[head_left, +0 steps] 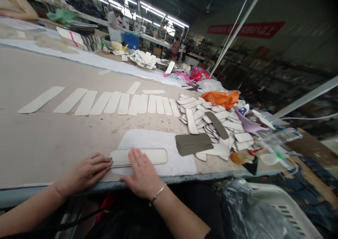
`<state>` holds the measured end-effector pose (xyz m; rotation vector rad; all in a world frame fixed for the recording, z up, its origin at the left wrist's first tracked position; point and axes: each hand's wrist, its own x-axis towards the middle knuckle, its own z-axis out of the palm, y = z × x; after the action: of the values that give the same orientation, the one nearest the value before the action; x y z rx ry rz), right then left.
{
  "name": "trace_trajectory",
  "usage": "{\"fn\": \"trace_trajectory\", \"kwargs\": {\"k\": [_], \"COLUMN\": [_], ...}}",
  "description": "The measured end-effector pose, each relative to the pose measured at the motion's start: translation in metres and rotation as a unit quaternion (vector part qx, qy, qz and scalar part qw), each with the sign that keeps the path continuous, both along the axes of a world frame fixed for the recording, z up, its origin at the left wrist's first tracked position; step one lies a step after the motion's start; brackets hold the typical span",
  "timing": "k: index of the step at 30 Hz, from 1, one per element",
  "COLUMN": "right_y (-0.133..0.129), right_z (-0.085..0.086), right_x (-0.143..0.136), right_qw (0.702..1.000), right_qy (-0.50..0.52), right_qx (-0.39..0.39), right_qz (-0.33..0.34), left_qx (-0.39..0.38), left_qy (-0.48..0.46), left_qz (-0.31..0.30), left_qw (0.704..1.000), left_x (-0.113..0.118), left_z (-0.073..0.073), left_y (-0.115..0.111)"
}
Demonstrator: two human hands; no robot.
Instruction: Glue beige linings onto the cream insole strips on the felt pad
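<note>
In front of me a long white panel with rounded ends and a dark edge [155,156] lies on a white sheet [185,167] near the table's front edge. My left hand [91,170] pinches the panel's left end between thumb and fingers. Flat across its middle rests my right hand [142,175], fingers stretched out, with a bracelet at the wrist. Just right of the panel is a small stack of olive-grey panels [194,143], partly on the sheet. Behind them spreads a loose heap of white panels with dark edges [210,121], one olive-grey panel [217,125] on top.
A row of white strips [123,104] lies across the table. To the right are an orange bag [221,99], a purple bowl [248,123] and a brush with a red handle [244,156]. A plastic basket [285,203] stands below the table edge. Other people work far behind.
</note>
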<state>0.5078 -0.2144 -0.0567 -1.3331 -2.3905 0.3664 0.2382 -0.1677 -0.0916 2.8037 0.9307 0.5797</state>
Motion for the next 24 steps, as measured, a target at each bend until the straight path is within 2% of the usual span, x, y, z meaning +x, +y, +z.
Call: {"fn": "trace_trajectory", "kwargs": {"k": [2, 4, 6, 10, 13, 16, 18, 20, 21, 22, 24], "right_y": [-0.005, -0.005, -0.001, 0.010, 0.012, 0.011, 0.011, 0.011, 0.011, 0.011, 0.010], "right_z": [-0.006, -0.009, -0.012, -0.020, -0.027, -0.031, -0.032, -0.032, -0.032, -0.031, -0.029], "right_x": [-0.020, -0.019, 0.001, 0.058, 0.083, 0.088, 0.086, 0.084, 0.084, 0.084, 0.085], "right_qw": [0.998, 0.998, 0.997, 0.988, 0.978, 0.977, 0.977, 0.978, 0.978, 0.978, 0.980], "right_qy": [-0.020, -0.042, -0.063, -0.101, -0.120, -0.121, -0.115, -0.106, -0.101, -0.095, -0.082], "right_qx": [-0.006, -0.022, -0.042, -0.069, -0.075, -0.072, -0.075, -0.080, -0.082, -0.082, -0.081], "right_qz": [0.054, 0.051, 0.015, -0.098, -0.151, -0.158, -0.161, -0.162, -0.163, -0.163, -0.164], "left_qx": [0.008, 0.008, 0.005, 0.000, -0.010, -0.042, -0.063, -0.053, -0.038, -0.022, 0.012], "left_qy": [0.008, 0.022, 0.034, 0.035, 0.020, -0.011, -0.056, -0.097, -0.102, -0.093, -0.035], "left_qz": [-0.004, 0.002, 0.010, 0.021, 0.041, 0.067, 0.129, 0.197, 0.210, 0.204, 0.147], "left_qw": [1.000, 1.000, 0.999, 0.999, 0.999, 0.997, 0.988, 0.974, 0.972, 0.974, 0.988], "left_x": [-0.001, -0.002, -0.003, -0.003, -0.002, -0.007, -0.011, -0.008, -0.003, 0.005, 0.026], "left_z": [-0.001, -0.001, -0.002, -0.004, -0.006, -0.004, 0.001, 0.009, 0.012, 0.015, 0.015], "left_y": [0.001, 0.001, 0.001, 0.001, 0.001, 0.001, -0.001, -0.004, -0.004, -0.005, -0.004]}}
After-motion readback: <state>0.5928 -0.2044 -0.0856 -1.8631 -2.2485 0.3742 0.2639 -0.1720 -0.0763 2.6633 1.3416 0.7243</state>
